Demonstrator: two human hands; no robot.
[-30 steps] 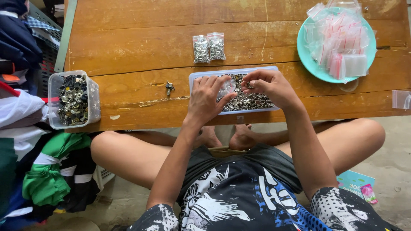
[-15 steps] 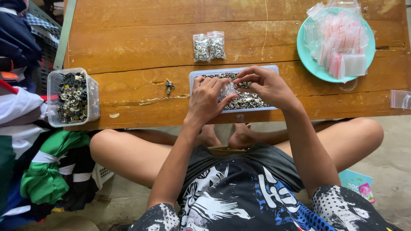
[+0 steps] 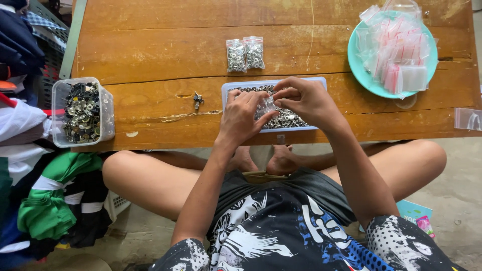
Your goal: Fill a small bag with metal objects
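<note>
The left hand (image 3: 243, 118) and right hand (image 3: 306, 100) pinch together one small clear plastic bag (image 3: 266, 106) over the pale blue tray of metal snaps (image 3: 296, 120) at centre. Two filled small bags (image 3: 245, 54) lie above it

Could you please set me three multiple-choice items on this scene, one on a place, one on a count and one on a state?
1. Where is the turquoise plate of empty zip bags?
A. far right of the wooden table
B. on the floor
C. inside the blue tray

2. How many filled small bags lie beyond the blue tray?
A. none
B. two
C. five

3. What are the hands doing?
A. resting on the knees
B. both holding a small clear bag over the tray
C. lifting the plate

Answers: 1 A, it sits at the table's right end. 2 B, two lie side by side. 3 B, left hand and right hand meet on it.
</note>
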